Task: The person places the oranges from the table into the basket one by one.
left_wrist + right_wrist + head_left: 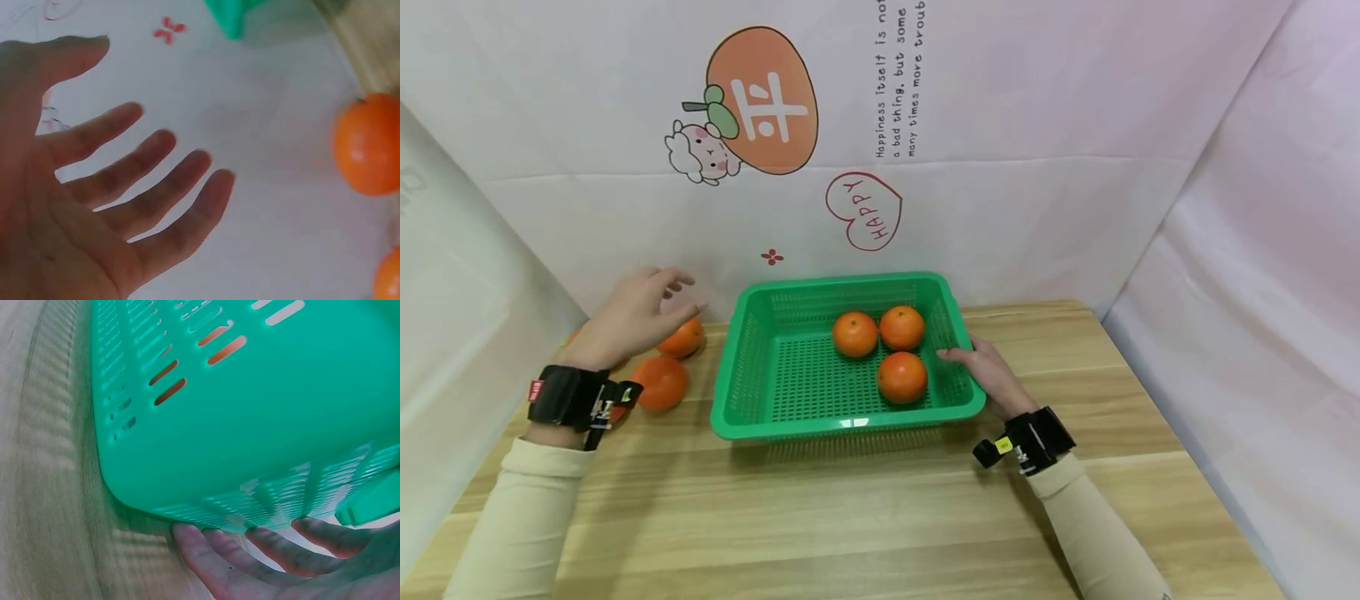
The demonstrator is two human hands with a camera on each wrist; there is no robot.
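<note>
A green plastic basket [790, 429] with slotted walls sits on the wooden table, holding three oranges [902, 378] toward its right side. At its right end my right hand [997, 379] grips the wall, thumb over the rim and fingers [284, 550] against the outside. My left hand [628, 317] is raised above the loose oranges [661, 383] left of the basket, fingers spread and loosely bent. Nothing lies in its palm, as the left wrist view shows. One orange [370, 145] appears beyond its fingertips there. The left hand and wrist partly hide several of the loose oranges.
A white cloth [1037, 225] with printed drawings and words rises right behind the basket. More white cloth [1247, 333] borders the right side, and another stretch [467, 317] the left. The wooden table [850, 525] extends in front of the basket.
</note>
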